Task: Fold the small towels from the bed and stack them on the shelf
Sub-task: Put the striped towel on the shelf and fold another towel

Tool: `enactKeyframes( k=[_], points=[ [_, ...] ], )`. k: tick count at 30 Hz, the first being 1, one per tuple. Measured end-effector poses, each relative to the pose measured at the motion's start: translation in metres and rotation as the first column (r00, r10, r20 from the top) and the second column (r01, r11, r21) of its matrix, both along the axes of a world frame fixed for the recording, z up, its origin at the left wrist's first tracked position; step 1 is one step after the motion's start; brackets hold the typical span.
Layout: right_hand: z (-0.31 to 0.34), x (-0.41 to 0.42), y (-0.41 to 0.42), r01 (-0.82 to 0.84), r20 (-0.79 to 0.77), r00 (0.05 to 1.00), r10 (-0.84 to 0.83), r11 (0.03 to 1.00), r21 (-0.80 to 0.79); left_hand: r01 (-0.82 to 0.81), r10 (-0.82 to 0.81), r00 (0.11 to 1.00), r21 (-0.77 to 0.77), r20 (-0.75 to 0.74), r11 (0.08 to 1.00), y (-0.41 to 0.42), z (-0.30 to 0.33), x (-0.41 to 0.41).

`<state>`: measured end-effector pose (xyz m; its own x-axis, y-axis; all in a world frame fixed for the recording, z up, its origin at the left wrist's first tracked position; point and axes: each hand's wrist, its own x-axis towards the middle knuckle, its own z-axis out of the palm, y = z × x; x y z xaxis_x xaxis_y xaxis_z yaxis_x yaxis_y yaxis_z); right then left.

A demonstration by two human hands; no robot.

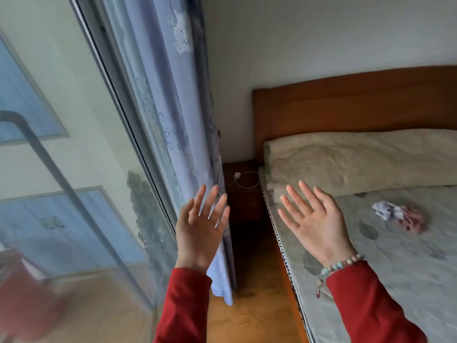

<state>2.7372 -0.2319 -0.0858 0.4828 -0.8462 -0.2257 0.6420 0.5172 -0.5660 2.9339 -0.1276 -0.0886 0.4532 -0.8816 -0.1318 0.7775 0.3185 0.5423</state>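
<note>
Both hands are held up in the air with palms facing the person. The left hand (200, 231) has its fingers straight and spread. The right hand (314, 224) is spread wide too. Neither holds anything. Both arms wear red sleeves (371, 305).

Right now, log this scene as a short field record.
left hand: open, raised, palm up, empty
right hand: open, raised, empty, bead bracelet on wrist
bed: right side, patterned sheet, pillow at headboard
towels: crumpled on bed, unfolded, untouched
curtain: left, by window
shelf: not in view
</note>
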Motion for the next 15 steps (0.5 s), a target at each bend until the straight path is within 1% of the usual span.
enactKeyframes(
  k=[4,8,12,15],
  points=[
    [-0.008,0.025,-0.061,0.059,-0.013,0.998,-0.059,0.998,0.02,0.055,-0.055,0.998,0.013,-0.004,0.998,-0.071,-0.007,0.03],
    [-0.001,0.06,-0.128,0.117,-0.01,0.993,-0.117,0.993,0.0,0.116,-0.116,0.993,-0.008,0.011,0.993,-0.152,-0.005,0.067],
    [0.01,0.09,-0.192,0.185,0.015,0.983,-0.185,0.983,-0.015,0.2,-0.2,0.98,-0.006,0.011,0.98,-0.235,0.001,0.1],
    [0.003,0.102,-0.233,0.245,0.026,0.969,-0.245,0.969,-0.005,0.278,-0.278,0.96,0.021,0.01,0.96,-0.294,0.0,0.116]
  ],
)
